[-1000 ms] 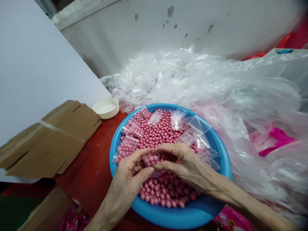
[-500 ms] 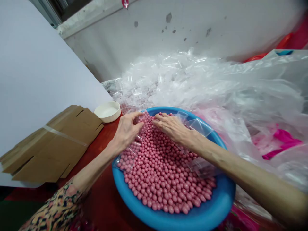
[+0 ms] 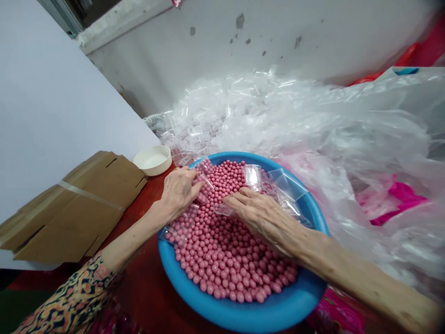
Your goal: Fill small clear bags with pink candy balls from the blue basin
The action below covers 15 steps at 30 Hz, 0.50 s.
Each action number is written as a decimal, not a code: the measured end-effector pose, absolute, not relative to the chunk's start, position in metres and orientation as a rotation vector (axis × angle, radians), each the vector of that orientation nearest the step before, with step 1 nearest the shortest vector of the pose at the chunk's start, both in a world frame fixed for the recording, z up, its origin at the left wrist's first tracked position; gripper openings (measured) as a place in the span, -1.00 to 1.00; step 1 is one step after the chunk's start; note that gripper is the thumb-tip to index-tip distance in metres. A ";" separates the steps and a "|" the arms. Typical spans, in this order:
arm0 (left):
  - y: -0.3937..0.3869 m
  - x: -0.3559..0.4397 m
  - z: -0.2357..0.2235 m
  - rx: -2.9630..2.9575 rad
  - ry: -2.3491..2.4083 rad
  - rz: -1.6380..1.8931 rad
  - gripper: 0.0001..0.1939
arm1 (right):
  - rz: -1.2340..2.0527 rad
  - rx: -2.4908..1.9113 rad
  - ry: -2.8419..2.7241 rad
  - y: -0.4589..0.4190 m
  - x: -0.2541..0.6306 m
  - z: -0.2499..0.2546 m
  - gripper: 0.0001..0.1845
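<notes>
Pink balls (image 3: 222,260) fill a blue basin (image 3: 243,320). On the basin's left side my left hand (image 3: 179,188) is curled, its thumb on a clear packet (image 3: 204,188) of pink balls. Another filled packet (image 3: 181,227) lies just below it at the rim. My right hand (image 3: 264,213) is over the middle of the balls, fingers together on a small clear plastic packet (image 3: 223,209) that shows at the fingertips. Clear packets (image 3: 253,176) without visible balls lie along the basin's upper right, partly behind this hand.
A white round dish (image 3: 153,160) stands left of the basin beside folded brown cardboard (image 3: 79,204). Clear plastic packets (image 3: 208,116) are heaped behind it. Large plastic sheeting (image 3: 375,134) with a bright pink piece (image 3: 399,204) spreads on the right. The tabletop (image 3: 146,283) is red.
My right hand has moved toward me and right, from the far part of the balls to the middle, with clear plastic at its fingers. My left hand has shifted slightly left and down.
</notes>
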State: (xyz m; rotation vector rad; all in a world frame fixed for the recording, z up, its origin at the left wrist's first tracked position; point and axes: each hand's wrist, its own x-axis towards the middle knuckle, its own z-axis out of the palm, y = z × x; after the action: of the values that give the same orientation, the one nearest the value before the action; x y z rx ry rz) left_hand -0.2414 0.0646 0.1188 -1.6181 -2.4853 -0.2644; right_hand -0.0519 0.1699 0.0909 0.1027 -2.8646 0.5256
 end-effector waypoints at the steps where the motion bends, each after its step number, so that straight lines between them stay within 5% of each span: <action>1: 0.063 -0.242 0.121 -1.619 -2.474 -0.289 -0.71 | 0.554 0.093 -2.832 0.170 -0.050 0.090 -0.81; 9: 0.044 -0.195 0.147 -2.114 -2.640 -1.145 -0.79 | 0.903 -0.069 -2.607 0.166 -0.046 0.082 -0.81; 15: 0.032 -0.169 0.135 -1.773 -2.721 -1.773 -0.95 | 1.343 -0.089 -2.446 0.148 -0.039 0.094 -0.92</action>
State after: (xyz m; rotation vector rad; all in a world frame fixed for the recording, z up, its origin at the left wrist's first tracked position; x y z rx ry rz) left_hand -0.1689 0.0318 0.1352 -1.7729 -2.7213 -1.7728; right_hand -0.0389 0.1478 0.0937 -0.0886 -2.4464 1.3433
